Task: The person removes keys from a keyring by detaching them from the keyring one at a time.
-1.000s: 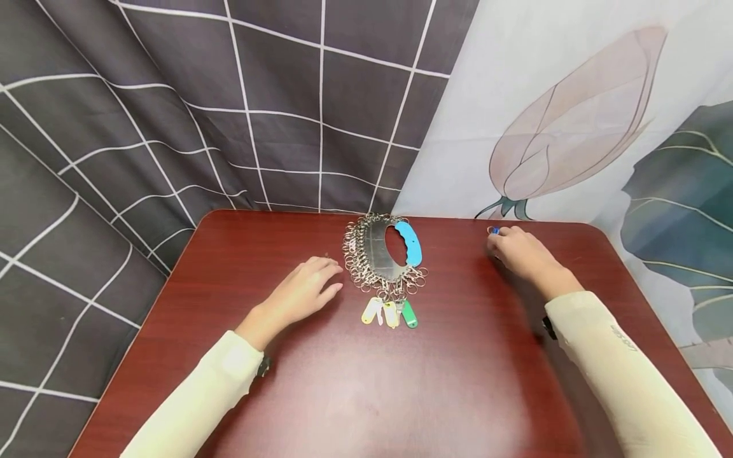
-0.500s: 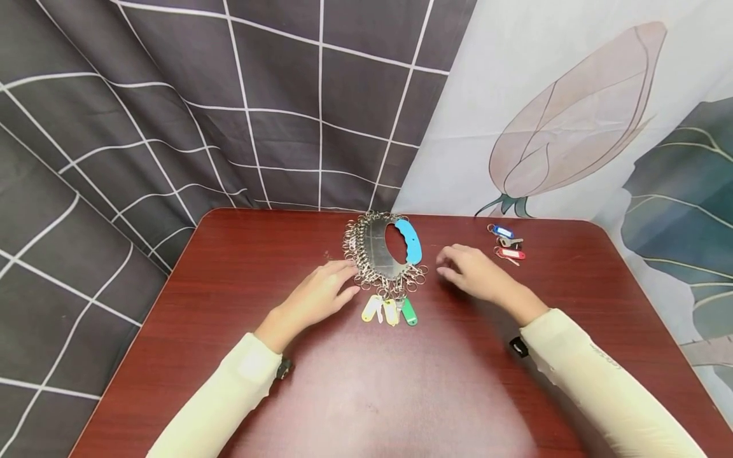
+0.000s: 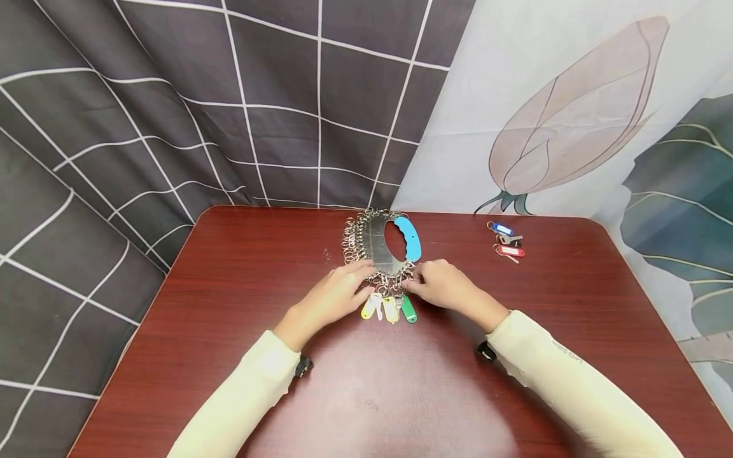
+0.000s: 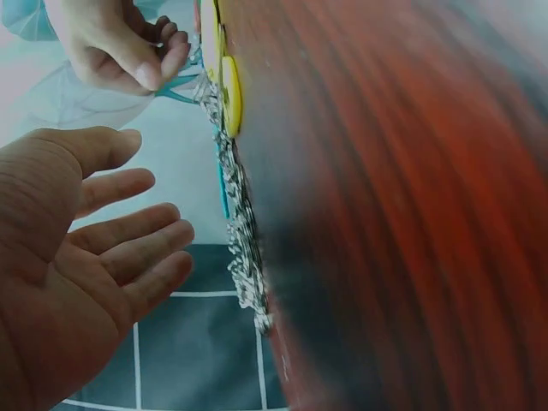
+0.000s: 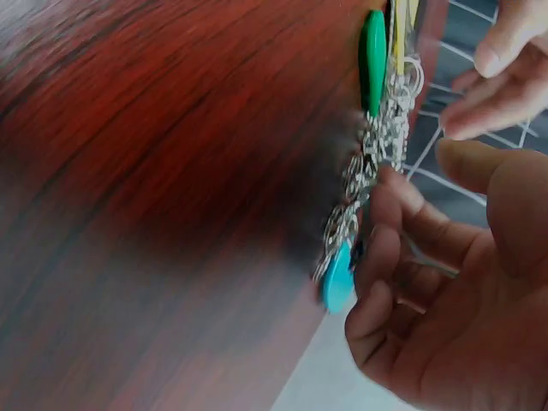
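Observation:
A metal key holder with a blue handle lies flat near the table's far edge. Many small clips and rings fringe it. From its near side hang keys with two yellow tags and a green tag. My left hand is over the rings at the near left, fingers extended and apart with nothing between them. Beside the near right clips is my right hand, its fingers loosely bent and its thumb apart from the index finger. Whether its fingertips touch the clips I cannot tell.
Toward the far right of the brown table lie a blue-tagged key ring, a bare key and a red-tagged key. A dark checked curtain and a white flowered one hang behind the table.
My right hand has come left from the blue and red tagged keys, which now show fully, to the holder's near right. My left hand has moved right over the rings.

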Motion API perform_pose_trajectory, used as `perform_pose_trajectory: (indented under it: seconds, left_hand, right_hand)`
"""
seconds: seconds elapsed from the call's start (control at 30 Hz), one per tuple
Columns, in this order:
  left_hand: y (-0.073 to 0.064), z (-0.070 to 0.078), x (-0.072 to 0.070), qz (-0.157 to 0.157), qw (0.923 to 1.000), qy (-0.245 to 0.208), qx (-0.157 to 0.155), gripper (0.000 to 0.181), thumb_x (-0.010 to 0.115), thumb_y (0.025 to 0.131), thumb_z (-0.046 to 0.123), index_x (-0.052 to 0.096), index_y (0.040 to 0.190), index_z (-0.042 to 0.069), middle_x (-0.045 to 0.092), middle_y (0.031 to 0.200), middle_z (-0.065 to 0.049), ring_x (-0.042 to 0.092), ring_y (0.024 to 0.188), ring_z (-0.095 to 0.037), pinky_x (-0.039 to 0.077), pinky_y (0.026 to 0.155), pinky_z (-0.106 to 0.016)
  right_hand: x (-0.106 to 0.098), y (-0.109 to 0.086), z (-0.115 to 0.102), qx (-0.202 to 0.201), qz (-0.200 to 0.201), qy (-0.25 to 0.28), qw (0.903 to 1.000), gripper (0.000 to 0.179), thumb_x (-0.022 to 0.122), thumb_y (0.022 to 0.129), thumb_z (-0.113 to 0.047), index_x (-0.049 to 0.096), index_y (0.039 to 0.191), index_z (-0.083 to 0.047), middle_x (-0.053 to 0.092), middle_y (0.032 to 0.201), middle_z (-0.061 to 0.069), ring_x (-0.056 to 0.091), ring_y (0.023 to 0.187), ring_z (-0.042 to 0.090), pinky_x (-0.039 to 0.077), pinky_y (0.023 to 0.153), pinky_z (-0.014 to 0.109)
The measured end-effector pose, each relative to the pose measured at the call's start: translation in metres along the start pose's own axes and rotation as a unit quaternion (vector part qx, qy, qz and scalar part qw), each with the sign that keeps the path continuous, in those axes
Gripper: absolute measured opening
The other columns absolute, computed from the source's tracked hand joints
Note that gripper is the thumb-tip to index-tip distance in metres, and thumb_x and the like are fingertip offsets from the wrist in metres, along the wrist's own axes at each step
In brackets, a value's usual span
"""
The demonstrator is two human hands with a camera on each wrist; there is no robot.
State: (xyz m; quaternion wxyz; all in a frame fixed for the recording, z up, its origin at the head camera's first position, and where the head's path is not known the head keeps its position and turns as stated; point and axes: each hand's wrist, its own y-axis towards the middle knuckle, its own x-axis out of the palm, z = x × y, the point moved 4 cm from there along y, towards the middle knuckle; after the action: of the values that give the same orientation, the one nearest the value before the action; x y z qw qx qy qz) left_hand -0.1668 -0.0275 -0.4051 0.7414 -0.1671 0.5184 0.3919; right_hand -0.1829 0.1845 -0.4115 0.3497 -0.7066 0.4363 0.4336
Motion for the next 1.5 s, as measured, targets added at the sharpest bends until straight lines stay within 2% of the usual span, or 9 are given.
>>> perform_pose_trajectory:
  seconds: [0.17, 0.3, 0.5, 0.67, 0.87, 0.97, 1.1, 1.33, 1.5]
  left_hand:
    - [0.004, 0.005, 0.002, -0.011, 0.9999, -0.005, 0.001, 0.038, 0.067, 0.1, 0.019, 0.065, 0.133, 0.0, 0.059, 0.145, -0.022, 0.057, 0.136, -0.035, 0.044, 0.115, -0.047]
    - [0.007, 0.01, 0.002, -0.018, 0.9998, -0.001, 0.006, 0.035, 0.067, 0.1, 0.018, 0.067, 0.13, 0.001, 0.061, 0.143, -0.021, 0.058, 0.135, -0.034, 0.045, 0.115, -0.046]
    - [0.009, 0.013, 0.004, -0.026, 0.9996, 0.004, 0.006, 0.031, 0.066, 0.1, 0.019, 0.069, 0.127, 0.002, 0.066, 0.136, -0.016, 0.062, 0.129, -0.029, 0.049, 0.11, -0.042]
    - [0.011, 0.014, 0.006, -0.032, 0.9995, -0.001, 0.004, 0.023, 0.066, 0.101, 0.02, 0.071, 0.118, 0.005, 0.07, 0.122, -0.009, 0.067, 0.114, -0.024, 0.054, 0.099, -0.04]
    - [0.014, 0.014, 0.01, -0.031, 0.9995, -0.007, 0.003, 0.013, 0.066, 0.1, 0.02, 0.071, 0.104, 0.008, 0.07, 0.109, -0.007, 0.066, 0.1, -0.022, 0.055, 0.089, -0.039]
    - [0.015, 0.014, 0.011, -0.027, 0.9996, -0.011, 0.006, 0.012, 0.066, 0.101, 0.02, 0.071, 0.102, 0.009, 0.07, 0.106, -0.006, 0.066, 0.098, -0.02, 0.055, 0.087, -0.037]
    - [0.017, 0.014, 0.011, -0.024, 0.9994, -0.022, 0.009, 0.017, 0.065, 0.101, 0.02, 0.074, 0.107, 0.007, 0.071, 0.108, -0.007, 0.066, 0.101, -0.021, 0.055, 0.091, -0.037]
    - [0.022, 0.016, 0.013, -0.025, 0.9986, -0.047, -0.002, 0.019, 0.065, 0.101, 0.02, 0.076, 0.107, 0.006, 0.072, 0.107, -0.007, 0.066, 0.104, -0.022, 0.055, 0.095, -0.036]
    - [0.028, 0.018, 0.016, -0.023, 0.9982, -0.048, -0.029, 0.017, 0.066, 0.1, 0.021, 0.077, 0.103, 0.009, 0.072, 0.103, -0.004, 0.067, 0.101, -0.021, 0.055, 0.091, -0.034]
  right_hand:
    - [0.009, 0.004, -0.005, 0.061, -0.041, -0.03, 0.9968, 0.052, 0.068, 0.095, -0.049, 0.049, 0.057, -0.02, 0.042, 0.053, -0.005, 0.048, 0.053, 0.017, 0.038, 0.049, 0.034]
    - [0.012, 0.007, -0.005, 0.081, -0.06, -0.035, 0.9943, 0.049, 0.069, 0.094, -0.044, 0.05, 0.056, -0.019, 0.044, 0.054, -0.003, 0.051, 0.054, 0.019, 0.041, 0.049, 0.036]
    - [0.01, 0.006, -0.005, 0.074, -0.072, -0.031, 0.9941, 0.033, 0.068, 0.088, -0.025, 0.055, 0.059, -0.019, 0.054, 0.062, 0.0, 0.054, 0.058, 0.019, 0.044, 0.054, 0.036]
    - [0.008, 0.002, -0.003, 0.059, -0.079, -0.015, 0.995, 0.028, 0.064, 0.085, -0.013, 0.056, 0.059, -0.018, 0.053, 0.06, -0.002, 0.049, 0.057, 0.016, 0.041, 0.055, 0.031]
    - [0.001, -0.001, -0.001, 0.005, -0.052, 0.005, 0.9986, 0.022, 0.062, 0.092, -0.009, 0.061, 0.071, -0.015, 0.056, 0.06, -0.003, 0.055, 0.056, 0.012, 0.046, 0.06, 0.03]
    - [-0.002, -0.004, -0.001, -0.016, -0.04, 0.021, 0.9989, 0.02, 0.061, 0.096, -0.009, 0.062, 0.076, -0.015, 0.057, 0.059, -0.004, 0.057, 0.055, 0.011, 0.049, 0.064, 0.03]
    - [-0.005, -0.005, 0.0, -0.041, -0.009, 0.022, 0.9989, 0.019, 0.063, 0.096, -0.008, 0.061, 0.079, -0.014, 0.058, 0.066, -0.003, 0.056, 0.065, 0.015, 0.048, 0.067, 0.033]
    - [-0.006, -0.006, 0.003, -0.047, 0.02, 0.026, 0.9984, 0.017, 0.065, 0.097, -0.007, 0.061, 0.082, -0.014, 0.06, 0.074, -0.002, 0.058, 0.075, 0.019, 0.05, 0.073, 0.038]
    - [-0.008, -0.007, 0.004, -0.047, 0.042, 0.043, 0.9971, 0.014, 0.066, 0.098, -0.007, 0.062, 0.086, -0.014, 0.061, 0.076, -0.002, 0.057, 0.075, 0.018, 0.05, 0.073, 0.038]
